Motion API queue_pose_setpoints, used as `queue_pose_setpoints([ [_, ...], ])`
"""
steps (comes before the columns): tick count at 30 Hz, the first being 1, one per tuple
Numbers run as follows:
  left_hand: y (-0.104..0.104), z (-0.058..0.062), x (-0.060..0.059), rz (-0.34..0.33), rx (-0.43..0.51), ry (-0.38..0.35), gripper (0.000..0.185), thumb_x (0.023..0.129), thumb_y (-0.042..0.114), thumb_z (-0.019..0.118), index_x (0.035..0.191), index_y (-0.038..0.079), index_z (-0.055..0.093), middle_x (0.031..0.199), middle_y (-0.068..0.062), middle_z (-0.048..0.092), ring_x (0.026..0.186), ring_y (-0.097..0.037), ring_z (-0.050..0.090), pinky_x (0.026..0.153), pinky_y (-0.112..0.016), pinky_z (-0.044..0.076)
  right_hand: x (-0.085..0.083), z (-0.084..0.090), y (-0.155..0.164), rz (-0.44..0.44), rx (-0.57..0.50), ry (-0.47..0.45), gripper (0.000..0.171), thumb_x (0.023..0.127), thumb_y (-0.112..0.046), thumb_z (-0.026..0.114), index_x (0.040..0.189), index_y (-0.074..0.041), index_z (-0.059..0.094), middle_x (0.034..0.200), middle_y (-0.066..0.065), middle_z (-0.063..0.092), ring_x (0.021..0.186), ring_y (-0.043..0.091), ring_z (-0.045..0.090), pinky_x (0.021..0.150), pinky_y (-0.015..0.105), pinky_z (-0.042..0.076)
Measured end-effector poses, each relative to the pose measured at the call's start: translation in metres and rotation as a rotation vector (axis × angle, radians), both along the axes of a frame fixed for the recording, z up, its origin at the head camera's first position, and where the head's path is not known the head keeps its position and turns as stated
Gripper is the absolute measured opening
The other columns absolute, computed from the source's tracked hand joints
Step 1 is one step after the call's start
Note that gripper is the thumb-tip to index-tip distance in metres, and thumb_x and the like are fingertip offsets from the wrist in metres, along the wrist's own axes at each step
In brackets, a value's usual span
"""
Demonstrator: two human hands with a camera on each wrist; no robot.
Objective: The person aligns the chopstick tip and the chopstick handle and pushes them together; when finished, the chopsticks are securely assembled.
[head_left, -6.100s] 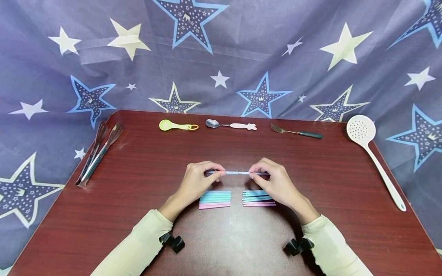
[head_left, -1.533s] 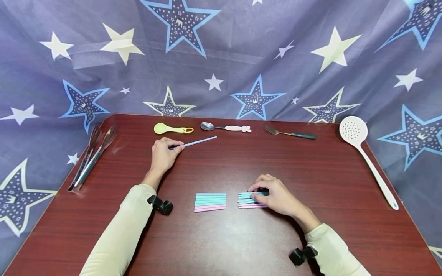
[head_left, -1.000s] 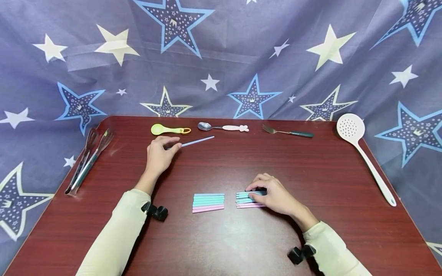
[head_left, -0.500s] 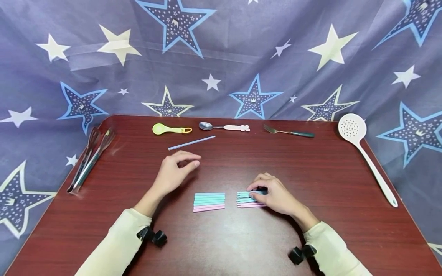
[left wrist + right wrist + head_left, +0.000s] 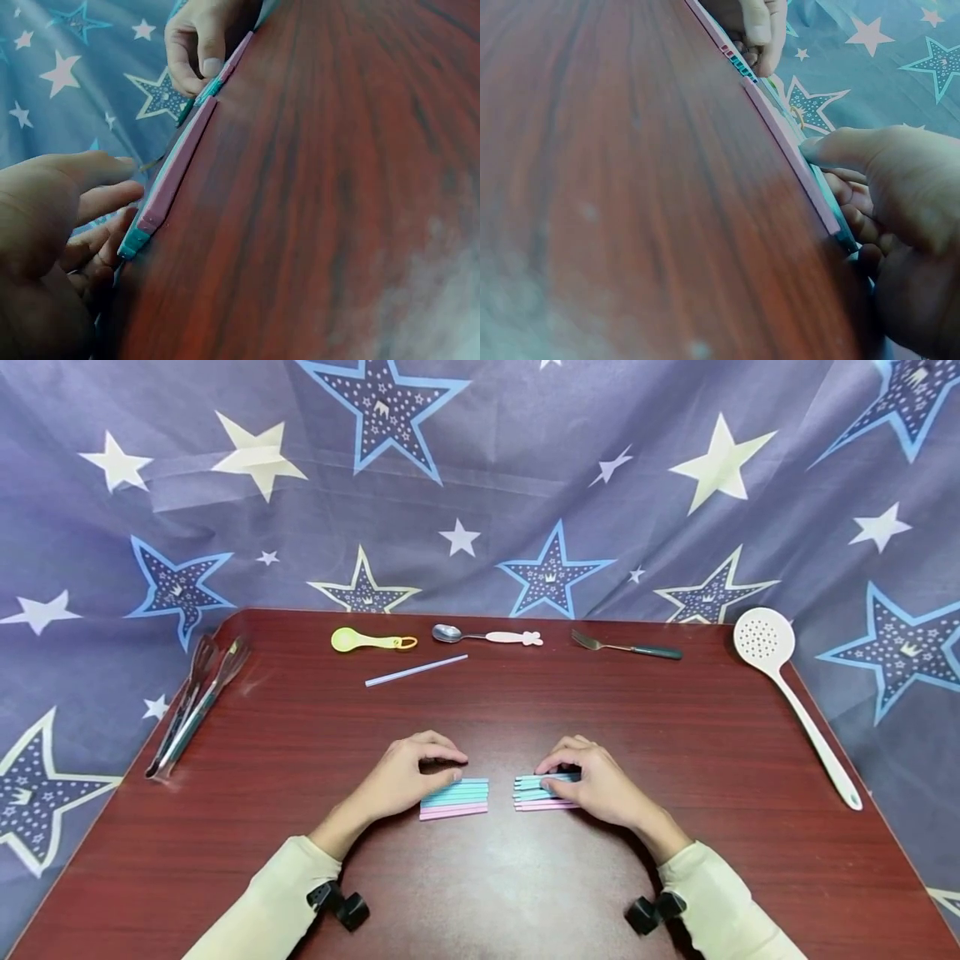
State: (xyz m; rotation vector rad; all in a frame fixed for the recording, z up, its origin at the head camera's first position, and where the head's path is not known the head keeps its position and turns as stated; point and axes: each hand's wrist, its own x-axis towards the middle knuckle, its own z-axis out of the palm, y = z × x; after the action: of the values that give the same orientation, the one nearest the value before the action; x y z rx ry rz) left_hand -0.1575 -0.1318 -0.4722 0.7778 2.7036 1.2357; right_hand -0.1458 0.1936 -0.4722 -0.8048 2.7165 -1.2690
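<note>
1. Over the near middle of the table (image 5: pixel 675 752), the left hand (image 5: pixel 405 779) rests on the left row of straw pieces (image 5: pixel 459 797), fingers curled down at the row's 12 o'clock edge and thumb low by its left end. Whether a piece is actually pinched cannot be told; the left wrist view shows the fingers (image 5: pixel 105 202) close beside the row's end (image 5: pixel 161 199).

2. At 3 o'clock from it, the right hand (image 5: pixel 596 781) covers the right row of straw pieces (image 5: pixel 534 795), fingertips bent onto the uppermost teal pieces. The right wrist view shows a finger (image 5: pixel 832 148) laid on the top piece; a closed pinch is not plain.

3. Both rows lie flat, pieces side by side, teal toward 12 o'clock and pink toward 6, with a gap between the rows. Mirrored like this, each hand probably has its own row to draw from.

4. Toward 12 o'clock, well apart from the hands, a single long blue straw (image 5: pixel 416 670) lies slanted and untouched.

5. Farther out along the far edge lie a green-yellow measuring spoon (image 5: pixel 371 642), a metal spoon with a white handle (image 5: pixel 486 635) and a fork (image 5: pixel 626 647). Tongs (image 5: pixel 197 706) lie at 9 o'clock and a white slotted skimmer (image 5: pixel 795 702) at 3 o'clock, seemingly parked out of the working area.
</note>
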Motion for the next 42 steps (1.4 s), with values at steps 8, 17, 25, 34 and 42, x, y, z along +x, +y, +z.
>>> queue_pose_setpoints([
  [8, 0.001, -0.009, 0.006, -0.019, -0.008, 0.053, 0.016, 0.088, 0.024, 0.082, 0.105, 0.023, 0.083, 0.112, 0.011, 0.069, 0.107, -0.01, 0.066, 0.091, -0.034, 0.052, 0.002, -0.004, 0.0, -0.003, -0.004, 0.0, 0.017, 0.085, -0.011, 0.082, 0.095, -0.024, 0.08, 0.093, -0.013, 0.07, 0.094, 0.008, 0.059, 0.084, 0.029, 0.047],
  [17, 0.006, -0.012, 0.009, 0.042, 0.017, 0.078, 0.007, 0.084, 0.021, 0.086, 0.089, 0.025, 0.084, 0.102, 0.013, 0.071, 0.1, -0.007, 0.066, 0.086, -0.029, 0.052, 0.001, -0.005, 0.0, 0.015, -0.001, 0.02, 0.017, 0.084, -0.011, 0.083, 0.095, -0.023, 0.08, 0.093, -0.012, 0.071, 0.092, 0.009, 0.059, 0.082, 0.028, 0.046],
  [25, 0.007, -0.01, 0.008, 0.046, 0.03, 0.069, 0.005, 0.084, 0.022, 0.086, 0.087, 0.025, 0.083, 0.098, 0.016, 0.07, 0.096, -0.005, 0.065, 0.085, -0.028, 0.052, 0.0, -0.004, 0.0, 0.016, 0.006, 0.034, 0.016, 0.085, -0.012, 0.083, 0.096, -0.024, 0.079, 0.094, -0.012, 0.071, 0.093, 0.009, 0.059, 0.083, 0.028, 0.046],
  [34, 0.008, -0.008, 0.008, 0.054, 0.05, 0.059, 0.004, 0.085, 0.026, 0.086, 0.086, 0.025, 0.082, 0.096, 0.017, 0.071, 0.096, -0.004, 0.065, 0.086, -0.027, 0.053, 0.0, -0.003, 0.0, -0.001, 0.001, 0.036, 0.016, 0.084, -0.011, 0.084, 0.094, -0.022, 0.077, 0.093, -0.011, 0.071, 0.091, 0.008, 0.058, 0.082, 0.027, 0.047],
  [42, 0.008, -0.007, 0.007, 0.038, 0.036, 0.062, 0.004, 0.087, 0.027, 0.084, 0.086, 0.023, 0.082, 0.097, 0.015, 0.072, 0.097, -0.006, 0.066, 0.088, -0.031, 0.053, 0.0, -0.002, 0.0, -0.003, -0.011, 0.043, 0.015, 0.083, -0.011, 0.084, 0.09, -0.021, 0.077, 0.09, -0.01, 0.07, 0.089, 0.01, 0.058, 0.081, 0.027, 0.047],
])
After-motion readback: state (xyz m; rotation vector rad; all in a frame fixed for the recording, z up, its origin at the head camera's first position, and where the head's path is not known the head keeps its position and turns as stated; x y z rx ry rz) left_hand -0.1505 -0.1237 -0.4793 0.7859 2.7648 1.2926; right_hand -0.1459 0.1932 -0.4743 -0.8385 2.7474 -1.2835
